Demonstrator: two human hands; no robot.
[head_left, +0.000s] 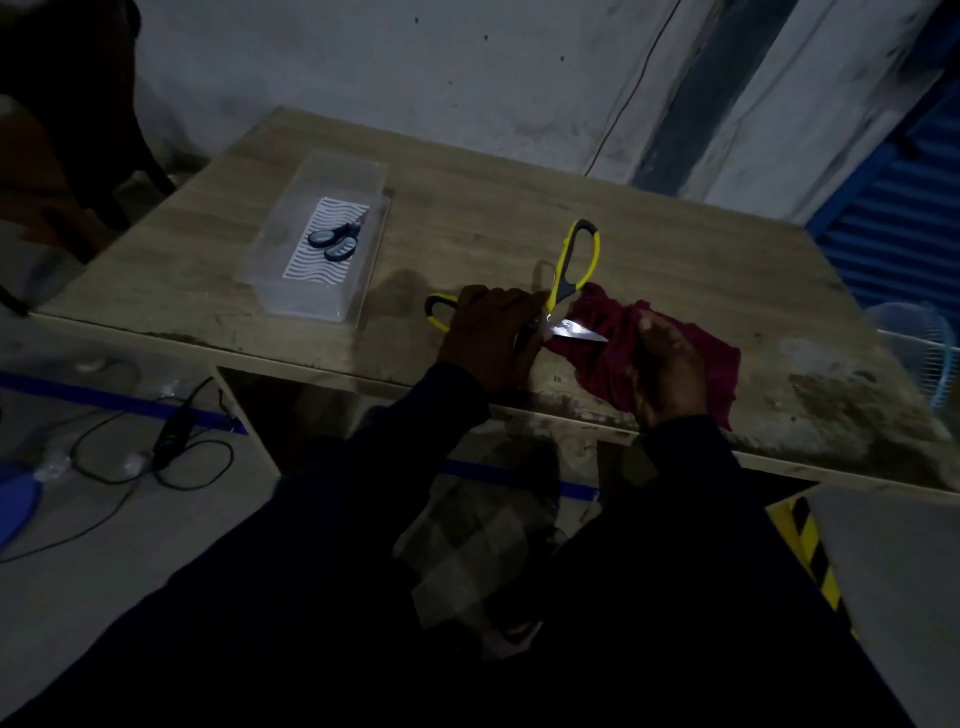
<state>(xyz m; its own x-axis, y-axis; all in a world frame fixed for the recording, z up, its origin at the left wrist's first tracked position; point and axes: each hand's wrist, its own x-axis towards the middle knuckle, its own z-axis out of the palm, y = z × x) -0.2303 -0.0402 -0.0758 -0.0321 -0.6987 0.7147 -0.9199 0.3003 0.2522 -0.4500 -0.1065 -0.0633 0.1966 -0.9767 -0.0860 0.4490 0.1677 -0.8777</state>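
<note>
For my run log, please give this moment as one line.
left hand: grips open yellow-handled scissors | right hand: holds dark red cloth at blade | clear tray: smaller grey scissors inside

We see yellow-and-grey scissors (569, 270), a dark red cloth (613, 332), a clear box (311, 234) with a white wavy-patterned insert (324, 244), and a wood-grain brown tabletop (493, 208).

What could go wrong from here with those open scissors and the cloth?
The scissors are spread wide and a bare blade points toward the right hand gripping the cloth; a slip could cut it. The left hand grips near the pivot, so closing blades might pinch it. Dim light makes both harder to judge.
</note>
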